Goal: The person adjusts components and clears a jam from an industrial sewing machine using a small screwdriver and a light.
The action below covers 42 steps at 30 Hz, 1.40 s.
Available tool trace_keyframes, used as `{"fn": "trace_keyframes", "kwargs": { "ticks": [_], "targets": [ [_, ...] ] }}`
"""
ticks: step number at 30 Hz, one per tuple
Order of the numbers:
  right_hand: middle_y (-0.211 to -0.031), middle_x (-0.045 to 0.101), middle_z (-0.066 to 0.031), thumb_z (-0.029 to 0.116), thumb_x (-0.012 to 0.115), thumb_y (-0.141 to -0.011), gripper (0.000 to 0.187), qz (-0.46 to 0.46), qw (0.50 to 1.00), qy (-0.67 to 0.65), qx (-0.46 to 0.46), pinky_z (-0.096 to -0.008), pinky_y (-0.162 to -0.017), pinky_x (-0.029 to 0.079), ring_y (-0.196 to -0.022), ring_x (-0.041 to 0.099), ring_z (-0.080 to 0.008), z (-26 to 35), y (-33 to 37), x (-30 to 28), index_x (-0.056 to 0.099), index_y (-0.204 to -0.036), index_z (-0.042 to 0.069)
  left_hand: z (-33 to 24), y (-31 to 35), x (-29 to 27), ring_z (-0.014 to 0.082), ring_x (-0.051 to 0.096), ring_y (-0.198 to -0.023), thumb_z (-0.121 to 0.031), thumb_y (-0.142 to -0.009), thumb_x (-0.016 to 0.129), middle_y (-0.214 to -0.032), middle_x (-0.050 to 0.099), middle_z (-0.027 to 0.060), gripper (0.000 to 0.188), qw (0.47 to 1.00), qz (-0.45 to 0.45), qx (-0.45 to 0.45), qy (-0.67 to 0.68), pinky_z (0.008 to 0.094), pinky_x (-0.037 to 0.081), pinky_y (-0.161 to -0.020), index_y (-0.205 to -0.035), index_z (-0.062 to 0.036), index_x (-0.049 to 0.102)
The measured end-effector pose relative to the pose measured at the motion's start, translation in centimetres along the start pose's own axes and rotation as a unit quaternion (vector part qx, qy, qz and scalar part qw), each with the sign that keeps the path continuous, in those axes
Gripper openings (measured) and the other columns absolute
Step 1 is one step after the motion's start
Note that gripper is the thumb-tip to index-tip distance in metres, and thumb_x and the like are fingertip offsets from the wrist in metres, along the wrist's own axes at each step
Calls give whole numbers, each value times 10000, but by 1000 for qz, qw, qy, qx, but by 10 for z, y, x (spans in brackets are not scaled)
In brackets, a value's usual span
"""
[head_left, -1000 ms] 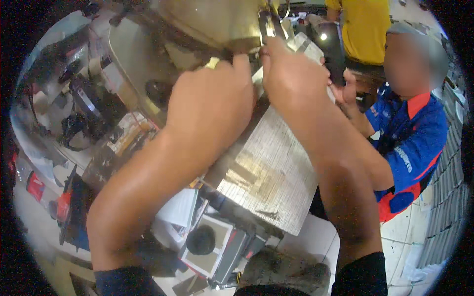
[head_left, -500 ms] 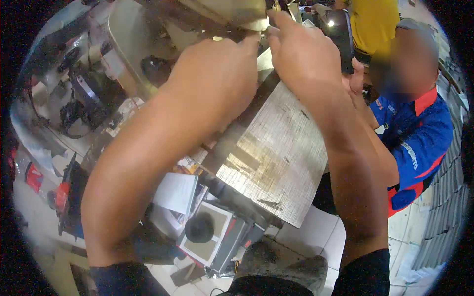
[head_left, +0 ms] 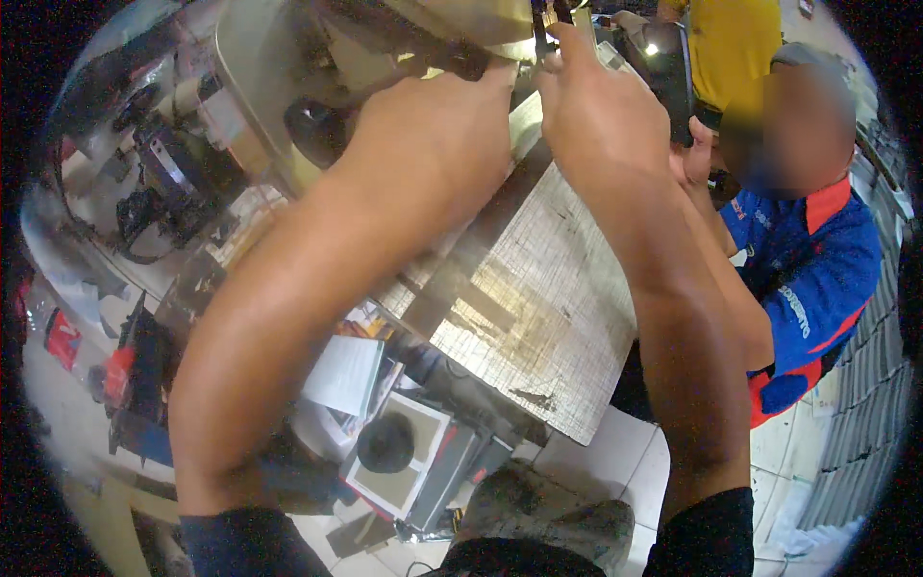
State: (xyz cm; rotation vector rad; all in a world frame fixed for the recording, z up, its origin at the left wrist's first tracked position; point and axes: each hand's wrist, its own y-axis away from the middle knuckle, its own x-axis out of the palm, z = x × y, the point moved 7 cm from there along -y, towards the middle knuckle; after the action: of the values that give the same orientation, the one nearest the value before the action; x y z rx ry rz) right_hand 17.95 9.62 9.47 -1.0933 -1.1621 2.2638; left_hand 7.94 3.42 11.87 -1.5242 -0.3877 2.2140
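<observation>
Both my hands meet at the dark upright bars (head_left: pixel 550 19) of a beige machine (head_left: pixel 461 19) at the top of the view. My left hand (head_left: pixel 437 120) is closed with its knuckles bent; its fingertips point in under the machine's beige housing. Close on its right, my right hand (head_left: pixel 608 111) is also closed, thumb and forefinger drawn together beside the bars. Whatever the fingertips pinch is too small or hidden to make out. Below the hands lies a worn, pale work board (head_left: pixel 548 308) with a darker strip along its left part.
A person in a blue and red shirt (head_left: pixel 817 279) sits at right, holding a dark phone-like device (head_left: pixel 673 82) with a bright light. Behind is a yellow garment (head_left: pixel 735 48). Papers (head_left: pixel 344 373) and a framed panel with a black disc (head_left: pixel 386 443) lie below left; clutter fills the left.
My hands have shifted slightly right relative to the view, staying at the machine. The dark upright bars show more plainly above my right fingers. The other person holds the lit device as before.
</observation>
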Motion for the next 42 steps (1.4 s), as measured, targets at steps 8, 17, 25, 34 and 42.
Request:
{"fn": "trace_keyframes", "kwargs": {
  "ticks": [8,17,25,34,42],
  "targets": [
    [-838,678,-235,226,536,-894,255,37,997,-62,41,-521,-696,535,-797,674,-423,-9,-6,4,558,-1064,37,1,-18,5,444,645,-880,-215,-844,505,-944,664,271,429,1000,3,-8,-11,521,513,-828,-1245,-70,556],
    [-831,691,-184,252,579,-886,220,18,980,-200,4,-456,-708,541,-758,684,-357,-21,-8,21,671,-1001,89,3,-12,5,435,641,-888,-234,-846,508,-965,665,258,458,999,7,-27,-27,519,502,-839,-1274,-72,536],
    [-725,696,-130,277,591,-875,288,102,911,-398,25,-383,-659,540,-662,698,-236,-37,-22,57,684,-999,34,-3,-11,4,425,648,-854,-251,-852,527,-923,667,254,401,998,6,-28,-55,521,508,-810,-1201,-53,548],
    [-758,682,-23,327,547,-919,330,97,936,-335,40,-257,-626,446,-636,596,-94,-35,-21,42,660,-1072,58,-6,-6,-2,423,655,-772,-325,-866,559,-821,674,233,387,995,-42,-20,-90,520,524,-726,-1136,-49,570],
    [-827,704,-53,368,531,-948,374,128,918,-370,58,-258,-624,445,-723,619,-80,-37,-18,54,642,-1139,65,7,-18,6,408,667,-767,-227,-847,541,-840,678,232,268,993,-113,35,-19,489,536,-733,-987,-11,613]
  ]
}}
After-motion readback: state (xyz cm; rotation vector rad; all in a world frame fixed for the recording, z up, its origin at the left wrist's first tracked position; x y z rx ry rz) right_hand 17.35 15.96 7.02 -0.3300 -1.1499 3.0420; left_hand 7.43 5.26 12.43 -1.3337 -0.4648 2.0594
